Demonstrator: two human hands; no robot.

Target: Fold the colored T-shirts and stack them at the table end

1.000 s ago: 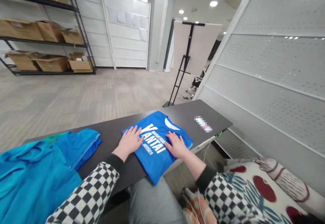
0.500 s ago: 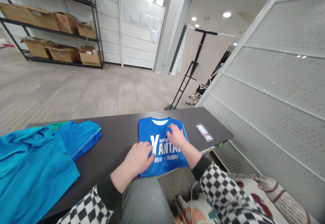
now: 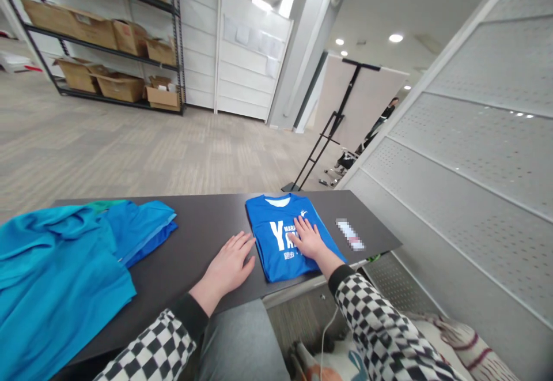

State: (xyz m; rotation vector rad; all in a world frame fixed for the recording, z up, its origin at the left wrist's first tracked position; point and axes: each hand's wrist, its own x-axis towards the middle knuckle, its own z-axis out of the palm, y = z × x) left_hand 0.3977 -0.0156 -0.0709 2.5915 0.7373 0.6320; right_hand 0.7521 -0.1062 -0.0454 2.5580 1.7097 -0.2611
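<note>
A folded blue T-shirt (image 3: 271,211) with white lettering lies on the dark table (image 3: 207,214), its neckline toward the far edge. My right hand (image 3: 307,238) rests flat on the shirt's front, fingers spread, covering part of the print. Just left of the shirt, my left hand (image 3: 230,263) is open with its fingers stretched out over the tabletop, the fingertips close to the shirt's left edge. Neither hand grips anything.
Loose teal and blue garments (image 3: 64,260) are heaped on the table's left. A blurred-out small object (image 3: 350,234) lies to the right of the shirt. A grey perforated partition (image 3: 475,156) borders the right side. Beyond stand a shelf with cardboard boxes (image 3: 121,86) and a board stand (image 3: 341,110).
The shirt has shifted right and away from the table's near edge. My left hand has come off it onto the tabletop, while my right hand has settled flat on the print.
</note>
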